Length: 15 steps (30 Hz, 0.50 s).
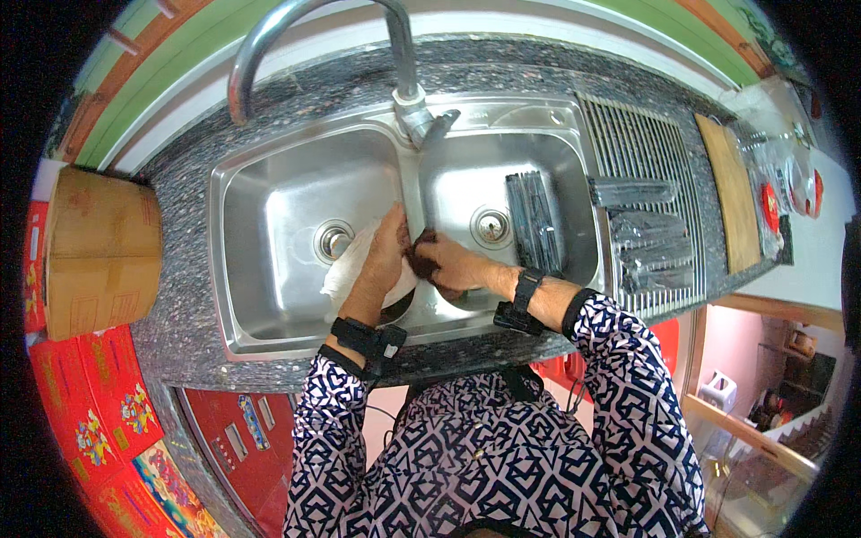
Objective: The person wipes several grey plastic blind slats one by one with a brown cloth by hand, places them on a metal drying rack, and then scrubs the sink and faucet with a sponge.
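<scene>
Both hands meet over the divider of the stainless steel double sink (pixel 412 309). My left hand (pixel 387 252) holds a crumpled white cloth or sheet (pixel 350 269), which hangs over the left basin near its drain (pixel 334 242). My right hand (pixel 447 262) grips a small dark item (pixel 424 252) beside my left fingers; its kind is not clear. A dark rounded object (pixel 398 309) shows partly under the white material. In the right basin, a bundle of black plastic-wrapped items (pixel 533 222) leans to the right of the drain (pixel 493 227).
A curved metal faucet (pixel 405 60) rises behind the divider. More black wrapped bundles (pixel 649 242) lie on the ribbed drying rack (pixel 639 141) at right, with a wooden cutting board (pixel 730 195) and plastic bags (pixel 787 168) beyond. A cardboard box (pixel 104 252) stands at left.
</scene>
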Each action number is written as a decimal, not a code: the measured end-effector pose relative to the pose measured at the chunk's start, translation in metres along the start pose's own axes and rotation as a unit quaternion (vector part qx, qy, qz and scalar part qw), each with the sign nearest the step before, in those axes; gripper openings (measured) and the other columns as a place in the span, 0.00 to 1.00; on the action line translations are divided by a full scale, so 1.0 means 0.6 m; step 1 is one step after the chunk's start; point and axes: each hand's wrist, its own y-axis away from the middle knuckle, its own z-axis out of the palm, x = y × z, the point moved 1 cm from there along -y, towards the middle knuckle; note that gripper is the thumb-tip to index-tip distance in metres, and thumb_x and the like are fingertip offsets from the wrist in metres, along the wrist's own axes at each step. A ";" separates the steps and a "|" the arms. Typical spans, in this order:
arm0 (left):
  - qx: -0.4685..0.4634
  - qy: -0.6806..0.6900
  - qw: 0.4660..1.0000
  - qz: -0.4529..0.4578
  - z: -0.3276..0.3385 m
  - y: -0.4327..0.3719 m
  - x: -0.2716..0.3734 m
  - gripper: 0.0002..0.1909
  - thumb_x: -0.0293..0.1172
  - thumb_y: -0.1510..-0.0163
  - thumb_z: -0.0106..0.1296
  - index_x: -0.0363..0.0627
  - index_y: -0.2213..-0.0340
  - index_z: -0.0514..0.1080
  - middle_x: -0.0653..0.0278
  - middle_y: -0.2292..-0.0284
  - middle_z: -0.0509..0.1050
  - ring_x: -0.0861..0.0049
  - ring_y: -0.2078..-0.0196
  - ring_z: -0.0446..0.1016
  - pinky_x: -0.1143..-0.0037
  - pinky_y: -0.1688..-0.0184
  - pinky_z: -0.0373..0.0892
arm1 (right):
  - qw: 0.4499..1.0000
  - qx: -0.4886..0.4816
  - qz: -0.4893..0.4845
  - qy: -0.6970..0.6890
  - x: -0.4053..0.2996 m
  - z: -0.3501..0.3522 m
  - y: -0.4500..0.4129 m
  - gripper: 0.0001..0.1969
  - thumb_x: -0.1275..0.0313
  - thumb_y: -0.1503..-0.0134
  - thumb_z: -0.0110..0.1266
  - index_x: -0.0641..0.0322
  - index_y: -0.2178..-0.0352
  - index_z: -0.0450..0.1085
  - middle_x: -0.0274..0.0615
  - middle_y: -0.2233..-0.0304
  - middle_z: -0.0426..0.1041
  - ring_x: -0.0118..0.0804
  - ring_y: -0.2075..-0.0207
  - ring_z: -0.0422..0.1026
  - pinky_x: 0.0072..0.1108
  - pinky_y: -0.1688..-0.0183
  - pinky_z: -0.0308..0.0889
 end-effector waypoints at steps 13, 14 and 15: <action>0.008 -0.471 0.813 0.342 -0.035 0.050 -0.079 0.18 0.33 0.56 0.45 0.37 0.62 0.63 0.49 0.60 0.62 0.59 0.53 0.55 0.70 0.51 0.50 | 0.969 -0.040 0.112 0.216 0.022 -0.043 0.252 0.16 0.80 0.59 0.45 0.58 0.64 0.63 0.51 0.60 0.60 0.49 0.56 0.59 0.31 0.55 0.58; 0.011 -0.471 0.813 0.342 -0.035 0.062 -0.076 0.18 0.33 0.56 0.45 0.37 0.62 0.63 0.49 0.60 0.62 0.59 0.53 0.55 0.70 0.51 0.50 | 0.952 -0.059 0.180 0.242 0.017 -0.062 0.267 0.17 0.79 0.59 0.45 0.56 0.63 0.63 0.48 0.59 0.60 0.49 0.56 0.60 0.32 0.56 0.58; 0.006 -0.453 0.835 0.311 -0.028 0.074 -0.070 0.17 0.31 0.56 0.45 0.37 0.63 0.63 0.49 0.62 0.63 0.60 0.54 0.57 0.70 0.52 0.52 | 0.928 -0.076 0.250 0.266 0.013 -0.074 0.280 0.18 0.79 0.59 0.45 0.53 0.63 0.62 0.46 0.57 0.60 0.49 0.57 0.61 0.33 0.56 0.58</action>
